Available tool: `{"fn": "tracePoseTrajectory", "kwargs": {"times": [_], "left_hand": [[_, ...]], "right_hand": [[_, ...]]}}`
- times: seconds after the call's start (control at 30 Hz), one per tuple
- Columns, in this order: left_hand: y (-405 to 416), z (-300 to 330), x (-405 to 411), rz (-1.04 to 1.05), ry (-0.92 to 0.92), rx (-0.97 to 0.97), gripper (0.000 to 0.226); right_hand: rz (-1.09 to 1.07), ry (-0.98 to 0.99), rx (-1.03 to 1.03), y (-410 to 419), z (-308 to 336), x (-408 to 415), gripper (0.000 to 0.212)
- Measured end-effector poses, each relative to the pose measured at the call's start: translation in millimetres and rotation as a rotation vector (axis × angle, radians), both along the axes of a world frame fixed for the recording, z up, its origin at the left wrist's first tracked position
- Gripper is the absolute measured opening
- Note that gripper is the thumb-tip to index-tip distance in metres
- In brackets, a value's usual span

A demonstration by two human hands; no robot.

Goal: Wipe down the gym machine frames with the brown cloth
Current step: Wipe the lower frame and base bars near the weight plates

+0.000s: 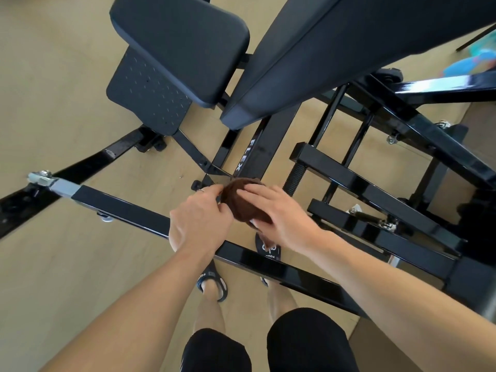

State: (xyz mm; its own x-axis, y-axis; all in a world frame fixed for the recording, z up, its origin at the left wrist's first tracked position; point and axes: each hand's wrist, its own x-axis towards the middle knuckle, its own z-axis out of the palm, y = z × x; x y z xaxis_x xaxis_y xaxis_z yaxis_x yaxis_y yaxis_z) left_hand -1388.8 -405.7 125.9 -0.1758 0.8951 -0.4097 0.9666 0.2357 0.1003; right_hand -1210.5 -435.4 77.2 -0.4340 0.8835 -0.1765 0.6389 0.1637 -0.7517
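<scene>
Padded seats (185, 47) in black fill the far side, with a black footplate (146, 95) under the left one and wood floor (53, 76) all around. A long black frame bar (120, 208) runs from far left to near right, crossing between the person's sandalled feet (213, 284) and both hands. The brown cloth (241, 202) sits bunched above that bar, the left hand (200, 224) pinching its left edge with curled fingers, the right hand (279, 213) laid over it with fingers straight.
</scene>
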Motion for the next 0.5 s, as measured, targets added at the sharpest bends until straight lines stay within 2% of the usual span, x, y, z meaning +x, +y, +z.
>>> {"fn": "tracePoseTrajectory", "kwargs": {"times": [0.07,0.17,0.2,0.23,0.3,0.4,0.5], "left_hand": [[0,-1,-1,0.015,0.009,0.000,0.045],[-2,-2,-1,0.030,0.001,-0.006,0.046],[-2,-2,-1,0.031,0.002,-0.004,0.046],[-1,-2,0,0.032,0.009,-0.004,0.046],[-2,-1,0,0.025,0.021,0.000,0.046],[-2,-3,-1,0.027,0.013,0.003,0.047],[-1,-3,-2,0.047,-0.003,-0.001,0.046]], "right_hand": [[-0.156,0.001,0.045,10,-1,16,0.062],[-0.753,0.087,0.031,55,-3,38,0.057],[-0.853,0.144,0.014,72,-3,38,0.056],[-0.859,0.158,0.009,84,-5,32,0.056],[-0.724,0.070,0.010,89,-11,14,0.061],[-0.561,-0.036,0.033,63,-13,3,0.065],[-0.242,-0.049,0.042,21,-10,-4,0.067]]}}
